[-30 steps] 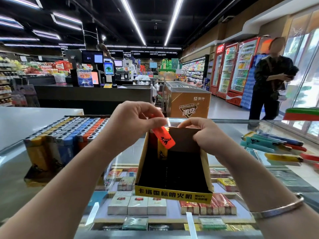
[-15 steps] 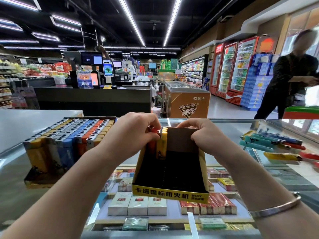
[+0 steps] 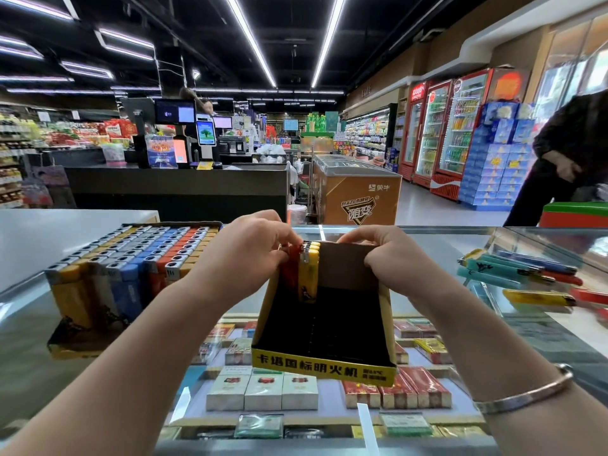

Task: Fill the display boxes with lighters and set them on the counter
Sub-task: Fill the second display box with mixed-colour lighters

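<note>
A yellow display box (image 3: 324,370) with a black inside stands on the glass counter (image 3: 26,340) in front of me. Yellow lighters (image 3: 308,274) stand in its back left corner. Beside them is an orange-red lighter (image 3: 289,268), and my left hand (image 3: 243,258) pinches its top. My right hand (image 3: 391,255) grips the box's brown back wall (image 3: 342,264). A full display box (image 3: 131,268) of yellow, blue and orange lighters stands at the left. Several loose lighters (image 3: 519,274) lie on the counter at the right.
Cigarette packs (image 3: 263,390) lie on shelves under the glass. A white counter (image 3: 65,235) stretches at the left behind the full box. A person in dark clothes (image 3: 566,166) stands at the far right on the shop floor. A red and green box (image 3: 575,215) sits at the right edge.
My left hand carried the orange-red lighter down from above the box into the back left corner beside the yellow ones. The person at the right walked further right.
</note>
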Tool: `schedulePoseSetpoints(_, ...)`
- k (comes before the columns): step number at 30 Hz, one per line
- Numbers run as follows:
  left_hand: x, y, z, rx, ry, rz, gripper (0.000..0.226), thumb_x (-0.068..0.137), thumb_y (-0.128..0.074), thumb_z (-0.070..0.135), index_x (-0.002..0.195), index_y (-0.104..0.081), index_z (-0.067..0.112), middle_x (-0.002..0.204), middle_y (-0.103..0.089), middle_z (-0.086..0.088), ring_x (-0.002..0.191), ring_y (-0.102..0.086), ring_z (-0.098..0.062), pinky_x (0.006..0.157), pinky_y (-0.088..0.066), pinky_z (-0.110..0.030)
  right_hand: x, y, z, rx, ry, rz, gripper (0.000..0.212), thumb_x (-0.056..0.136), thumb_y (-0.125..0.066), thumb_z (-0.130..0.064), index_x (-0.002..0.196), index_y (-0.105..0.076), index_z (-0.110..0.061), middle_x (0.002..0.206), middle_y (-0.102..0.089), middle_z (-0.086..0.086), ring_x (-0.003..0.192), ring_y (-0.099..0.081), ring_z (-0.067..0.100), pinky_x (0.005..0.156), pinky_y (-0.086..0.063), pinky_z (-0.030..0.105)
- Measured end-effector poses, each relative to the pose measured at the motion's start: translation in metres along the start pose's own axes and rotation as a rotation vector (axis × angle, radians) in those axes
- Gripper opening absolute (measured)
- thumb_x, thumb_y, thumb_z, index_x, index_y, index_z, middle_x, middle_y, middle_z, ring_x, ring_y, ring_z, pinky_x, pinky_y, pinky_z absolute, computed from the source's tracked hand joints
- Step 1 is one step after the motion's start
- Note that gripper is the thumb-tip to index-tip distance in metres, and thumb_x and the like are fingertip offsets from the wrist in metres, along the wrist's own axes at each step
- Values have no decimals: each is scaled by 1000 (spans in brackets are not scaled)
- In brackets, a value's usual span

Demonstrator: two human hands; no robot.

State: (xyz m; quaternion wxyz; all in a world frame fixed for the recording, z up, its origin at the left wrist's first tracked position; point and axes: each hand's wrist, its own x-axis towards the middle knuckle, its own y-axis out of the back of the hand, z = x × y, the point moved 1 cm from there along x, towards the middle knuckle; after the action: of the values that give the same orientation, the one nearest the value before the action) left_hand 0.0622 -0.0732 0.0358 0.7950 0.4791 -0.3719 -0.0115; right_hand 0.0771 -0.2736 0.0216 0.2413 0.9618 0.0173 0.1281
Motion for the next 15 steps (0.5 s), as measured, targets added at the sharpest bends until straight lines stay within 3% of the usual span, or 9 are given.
schedulePoseSetpoints(2, -1, -1, 0, 13, 13, 21, 20, 84, -64, 9, 98, -67, 22, 90, -58, 11, 86, -56, -6, 72, -48, -22, 0, 0, 0, -6, 1, -3, 51, 77, -35, 15, 79, -65, -25, 93, -60, -3, 85, -53, 13, 73, -54, 30)
schedulePoseSetpoints(5, -2, -3, -1, -7, 46, -1, 17, 85, -63, 11, 92, -64, 26, 96, -65, 7, 92, -59, -9, 75, -51, -25, 0, 1, 0, -1, -1, -10, 51, 77, -34, 16, 78, -65, -25, 92, -59, -4, 83, -53, 12, 69, -54, 27)
schedulePoseSetpoints(9, -1, -2, -4, -77, 99, -42, 20, 84, -64, 10, 86, -64, 31, 91, -68, 7, 88, -62, -5, 72, -50, -20, 0, 1, 1, -8, -4, 7, 53, 76, -34, 17, 82, -66, -24, 103, -60, 3, 88, -52, 13, 71, -55, 28)
schedulePoseSetpoints(12, -1, -2, -5, -127, 128, -58, 24, 83, -65, 12, 82, -61, 36, 86, -66, 12, 84, -61, -1, 61, -42, -8, 0, 1, 0, -21, 2, 40, 54, 75, -33, 18, 82, -67, -24, 109, -60, 6, 92, -53, 16, 74, -55, 31)
schedulePoseSetpoints(15, 0, -5, -4, -166, 133, -63, 25, 84, -65, 13, 80, -58, 37, 86, -65, 12, 84, -60, -2, 60, -40, -9, 1, 1, -1, -51, 4, 24, 56, 75, -33, 19, 85, -67, -25, 115, -58, 7, 102, -52, 21, 78, -54, 31)
